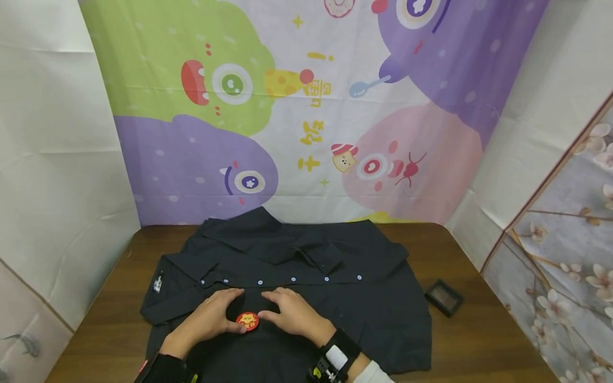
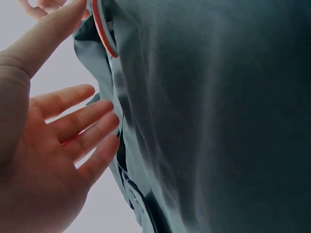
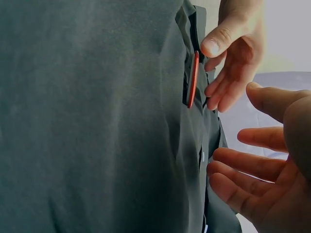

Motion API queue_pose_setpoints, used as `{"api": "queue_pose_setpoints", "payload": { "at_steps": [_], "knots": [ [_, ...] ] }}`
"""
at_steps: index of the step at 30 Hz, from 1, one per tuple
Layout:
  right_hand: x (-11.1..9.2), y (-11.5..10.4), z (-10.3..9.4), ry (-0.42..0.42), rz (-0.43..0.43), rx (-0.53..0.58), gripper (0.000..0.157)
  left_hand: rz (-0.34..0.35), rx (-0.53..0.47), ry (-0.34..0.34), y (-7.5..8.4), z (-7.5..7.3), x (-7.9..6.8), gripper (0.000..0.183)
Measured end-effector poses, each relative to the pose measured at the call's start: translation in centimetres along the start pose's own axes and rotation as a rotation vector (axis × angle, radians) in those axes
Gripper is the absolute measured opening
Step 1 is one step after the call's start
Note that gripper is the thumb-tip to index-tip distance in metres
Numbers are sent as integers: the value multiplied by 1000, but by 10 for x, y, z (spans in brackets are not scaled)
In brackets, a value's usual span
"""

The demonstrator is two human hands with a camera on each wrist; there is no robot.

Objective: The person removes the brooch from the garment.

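A black button-up shirt point(image 1: 364, 319) lies spread over the table, its row of pale buttons running crosswise. On it is a round red badge point(image 1: 249, 321) with a yellow figure. My left hand point(image 1: 210, 316) is at the badge's left side, thumb tip at its edge; whether it touches I cannot tell. To the right, my right hand point(image 1: 297, 314) has its thumb just beside the badge, with fingers loosely spread. Both wrist views show the badge edge-on, a thin red rim point(image 3: 193, 80), and neither hand grips anything.
A small dark square frame-like box point(image 1: 444, 298) lies on the brown wooden table point(image 1: 483, 340), right of the shirt. Behind the table hangs a cartoon-monster cloth point(image 1: 306, 197). Pale fabric stands at the left, and a flower-patterned panel point(image 1: 565, 255) at the right.
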State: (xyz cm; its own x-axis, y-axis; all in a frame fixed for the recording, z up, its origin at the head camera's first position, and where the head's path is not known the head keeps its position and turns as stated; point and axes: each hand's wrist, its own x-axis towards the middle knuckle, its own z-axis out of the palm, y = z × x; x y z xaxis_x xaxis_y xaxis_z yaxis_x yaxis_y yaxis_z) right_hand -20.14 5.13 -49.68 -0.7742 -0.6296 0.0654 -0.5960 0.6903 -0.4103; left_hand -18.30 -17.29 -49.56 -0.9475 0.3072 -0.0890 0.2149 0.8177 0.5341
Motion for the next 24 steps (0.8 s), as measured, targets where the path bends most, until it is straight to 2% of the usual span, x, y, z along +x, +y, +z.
{"api": "queue_pose_setpoints", "payload": {
  "at_steps": [12, 24],
  "knots": [
    [1, -1, 5, -24, -21, 5, 49, -27, -20, -20, -3, 1, -1, 85],
    [4, -5, 8, -24, -28, -17, 47, -18, -34, 2, -1, 2, -4, 83]
  ]
}}
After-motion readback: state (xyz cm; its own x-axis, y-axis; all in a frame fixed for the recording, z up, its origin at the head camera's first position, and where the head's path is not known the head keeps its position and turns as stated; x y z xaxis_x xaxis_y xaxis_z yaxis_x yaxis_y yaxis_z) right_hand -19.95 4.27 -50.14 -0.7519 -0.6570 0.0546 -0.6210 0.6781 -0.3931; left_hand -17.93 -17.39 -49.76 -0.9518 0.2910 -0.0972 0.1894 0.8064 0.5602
